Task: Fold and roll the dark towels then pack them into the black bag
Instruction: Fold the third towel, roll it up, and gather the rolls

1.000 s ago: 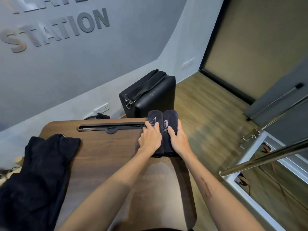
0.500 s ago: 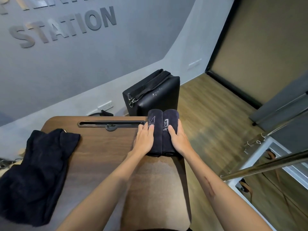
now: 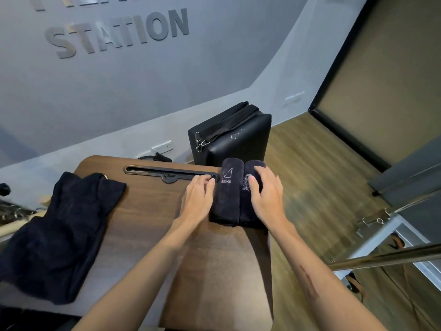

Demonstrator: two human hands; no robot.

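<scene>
Two rolled dark towels lie side by side at the far right corner of the wooden table (image 3: pixel 143 223). The left roll (image 3: pixel 226 194) shows a white embroidered logo. My left hand (image 3: pixel 198 199) lies against its left side with fingers curled at the table. My right hand (image 3: pixel 265 194) rests on top of the right roll (image 3: pixel 250 170), fingers spread over it. A loose pile of dark towels (image 3: pixel 59 235) lies unfolded on the table's left side. The black bag (image 3: pixel 231 137) stands on the floor just beyond the table, closed, with a strap across its top.
A black slotted bar (image 3: pixel 167 173) runs along the table's far edge. Wooden floor (image 3: pixel 322 187) lies to the right. A metal frame with a steel tube (image 3: pixel 386 256) stands at the right. A grey wall with raised lettering is behind.
My left hand slid off the top of the left roll to its left side. My right hand moved up over the right roll. The view shifted slightly.
</scene>
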